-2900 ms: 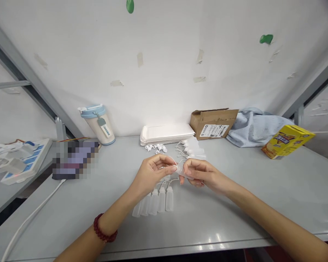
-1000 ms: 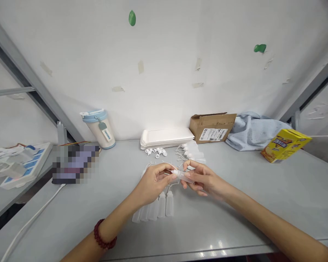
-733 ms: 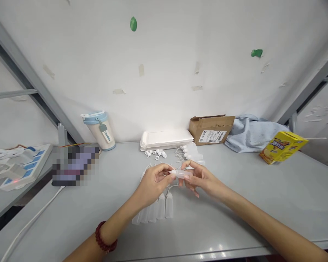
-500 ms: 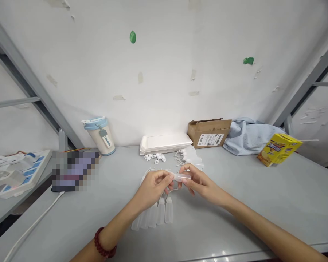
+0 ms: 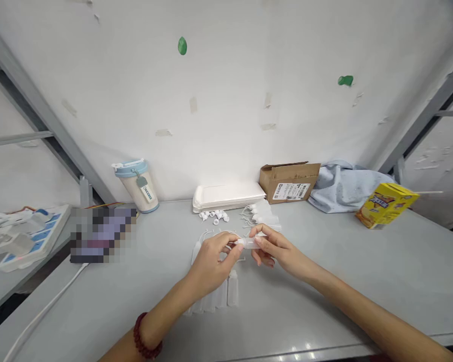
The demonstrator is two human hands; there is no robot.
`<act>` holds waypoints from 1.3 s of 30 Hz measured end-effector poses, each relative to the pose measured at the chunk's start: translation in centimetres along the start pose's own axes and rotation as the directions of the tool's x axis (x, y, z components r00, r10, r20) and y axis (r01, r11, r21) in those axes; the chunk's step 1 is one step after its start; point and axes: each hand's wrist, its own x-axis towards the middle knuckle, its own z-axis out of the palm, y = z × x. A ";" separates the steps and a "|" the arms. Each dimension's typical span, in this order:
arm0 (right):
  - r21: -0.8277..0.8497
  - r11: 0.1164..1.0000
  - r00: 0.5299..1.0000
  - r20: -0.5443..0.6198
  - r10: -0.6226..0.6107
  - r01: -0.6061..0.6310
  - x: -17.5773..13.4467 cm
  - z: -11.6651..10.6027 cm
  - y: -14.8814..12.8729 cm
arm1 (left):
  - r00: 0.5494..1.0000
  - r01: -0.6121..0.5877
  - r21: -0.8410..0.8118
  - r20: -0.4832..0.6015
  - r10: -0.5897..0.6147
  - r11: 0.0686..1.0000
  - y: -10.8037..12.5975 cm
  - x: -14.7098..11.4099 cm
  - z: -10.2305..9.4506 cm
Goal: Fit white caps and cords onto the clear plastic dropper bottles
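Observation:
A small translucent plastic bottle [image 5: 251, 243] lies crosswise between my two hands above the table. My left hand [image 5: 211, 261] pinches its white neck end between thumb and fingers. At the other end, my right hand [image 5: 279, 250] grips the body with thumb and index finger, its lower fingers curled below. Beneath my left wrist, a row of similar bottles [image 5: 232, 289] lies on the table, partly covered by that hand. Several white caps [image 5: 216, 216] are scattered behind my hands. More bottles with thin white cords [image 5: 266, 218] lie behind my right hand.
Along the wall stand a tumbler [image 5: 138, 187], a stack of white trays [image 5: 228, 197], a cardboard box [image 5: 290, 183] and a light blue cloth [image 5: 342, 187]. A yellow drink carton [image 5: 385, 206] is at right. A phone [image 5: 103, 234] and power strip [image 5: 41, 239] lie left.
My right hand has shifted slightly right along the bottle. My left hand has turned a little, with a white piece now visible at its fingertips, and covers more of the row.

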 end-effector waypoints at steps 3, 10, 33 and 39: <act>-0.001 1.000 1.000 0.006 -0.009 0.009 0.0 0.2 0.1 | 0.992 0.122 -0.115 0.049 -0.117 0.986 0.0 0.2 0.0; -0.125 0.992 0.978 -0.204 -0.044 0.019 0.3 0.1 0.3 | 0.979 0.204 -0.225 0.036 -0.201 0.953 -0.2 0.2 0.1; 0.032 0.999 0.979 -0.204 -0.022 0.029 0.0 -0.2 -0.1 | 0.980 0.158 -0.176 0.146 -0.133 0.972 -0.3 0.0 0.0; -0.144 0.987 0.965 -0.237 -0.107 0.074 -0.1 0.1 -0.1 | 0.979 0.147 -0.156 0.161 -0.121 0.977 -0.2 0.0 -0.2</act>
